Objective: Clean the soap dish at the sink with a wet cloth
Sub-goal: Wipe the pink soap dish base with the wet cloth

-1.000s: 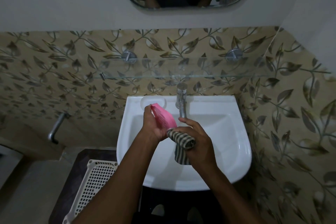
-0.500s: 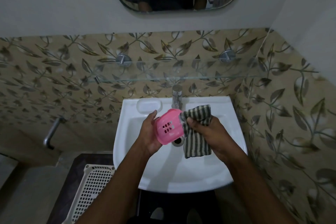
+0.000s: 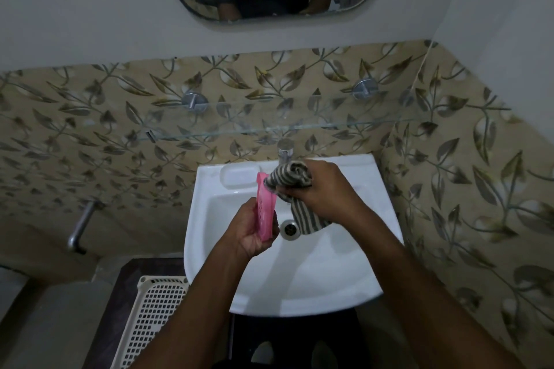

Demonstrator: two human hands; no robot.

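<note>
Left hand [image 3: 250,238] grips the pink soap dish [image 3: 264,207] on edge above the white sink [image 3: 314,278], while right hand [image 3: 322,189] presses a bunched striped cloth [image 3: 289,178] against its top.

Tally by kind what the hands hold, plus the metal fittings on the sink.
Soap dish: 1, in the left hand
Cloth: 1, in the right hand
Tap: 1
Drain: 1
Total: 4
</note>
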